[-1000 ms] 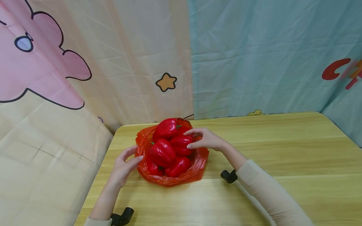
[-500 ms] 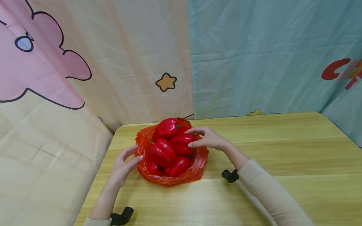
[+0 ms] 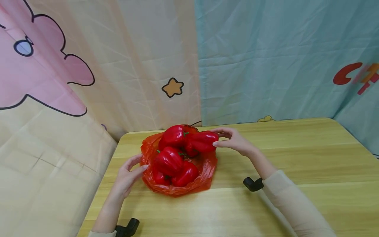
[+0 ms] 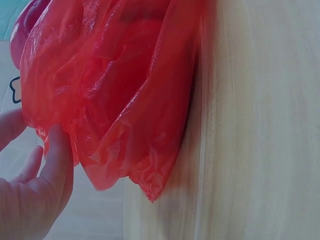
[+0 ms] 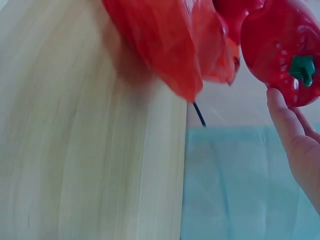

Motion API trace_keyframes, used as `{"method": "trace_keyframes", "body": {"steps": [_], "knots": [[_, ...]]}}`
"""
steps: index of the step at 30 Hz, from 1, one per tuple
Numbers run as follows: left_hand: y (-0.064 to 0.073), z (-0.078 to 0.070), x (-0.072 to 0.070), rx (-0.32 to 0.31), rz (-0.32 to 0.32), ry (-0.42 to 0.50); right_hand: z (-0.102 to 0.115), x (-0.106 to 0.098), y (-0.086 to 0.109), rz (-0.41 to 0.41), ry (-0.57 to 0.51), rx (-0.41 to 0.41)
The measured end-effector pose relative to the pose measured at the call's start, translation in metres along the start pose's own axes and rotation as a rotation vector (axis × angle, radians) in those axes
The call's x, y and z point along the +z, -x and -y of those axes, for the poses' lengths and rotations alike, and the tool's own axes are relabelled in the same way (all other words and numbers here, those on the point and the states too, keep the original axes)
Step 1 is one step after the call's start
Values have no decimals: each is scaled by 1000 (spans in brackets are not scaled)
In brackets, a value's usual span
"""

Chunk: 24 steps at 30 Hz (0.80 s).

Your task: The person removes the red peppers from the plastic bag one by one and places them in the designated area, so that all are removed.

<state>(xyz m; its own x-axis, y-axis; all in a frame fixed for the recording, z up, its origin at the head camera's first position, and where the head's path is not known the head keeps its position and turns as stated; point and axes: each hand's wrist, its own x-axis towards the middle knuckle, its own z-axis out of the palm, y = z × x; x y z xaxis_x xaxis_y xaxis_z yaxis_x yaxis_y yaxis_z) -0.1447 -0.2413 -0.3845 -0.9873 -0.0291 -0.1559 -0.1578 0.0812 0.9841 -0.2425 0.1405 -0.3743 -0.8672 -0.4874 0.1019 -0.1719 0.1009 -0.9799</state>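
An orange-red plastic bag (image 3: pixel 204 179) sits at the back left of the table, its mouth wide with several red bell peppers (image 3: pixel 168 161) inside. My right hand (image 3: pixel 237 141) grips another bell pepper (image 3: pixel 203 141) by its end, above the bag's right rim. In the right wrist view this bell pepper (image 5: pixel 280 45) shows its green stem. At the bag's left rim, my left hand (image 3: pixel 125 174) holds the edge with thumb and fingers. The left wrist view has the left hand (image 4: pixel 37 185) against the crumpled plastic bag (image 4: pixel 130 110).
The wooden table (image 3: pixel 281 158) stretches away to the right of the bag. Behind it hangs a printed curtain (image 3: pixel 266 65), close to the table's back edge. Black mounts (image 3: pixel 253 184) stick out at both wrists.
My right hand has moved right and slightly up, drawing a bell pepper from the middle of the pile toward the bag's right rim. The left hand stays nearly still.
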Motion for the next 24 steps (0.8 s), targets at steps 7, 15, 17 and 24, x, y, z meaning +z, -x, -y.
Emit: {"method": "trace_keyframes", "body": {"steps": [7,15,17,24], "knots": [[0,-2,0,5,1,-1,-2,-20,14,-64,40,2],[1,-2,-1,2,1,1,-7,-36,29,-102,77,29],[1,-1,-1,7,6,-2,-9,-40,32,-109,76,35],[3,1,-2,27,11,-15,-15,-50,43,-135,105,60]]}}
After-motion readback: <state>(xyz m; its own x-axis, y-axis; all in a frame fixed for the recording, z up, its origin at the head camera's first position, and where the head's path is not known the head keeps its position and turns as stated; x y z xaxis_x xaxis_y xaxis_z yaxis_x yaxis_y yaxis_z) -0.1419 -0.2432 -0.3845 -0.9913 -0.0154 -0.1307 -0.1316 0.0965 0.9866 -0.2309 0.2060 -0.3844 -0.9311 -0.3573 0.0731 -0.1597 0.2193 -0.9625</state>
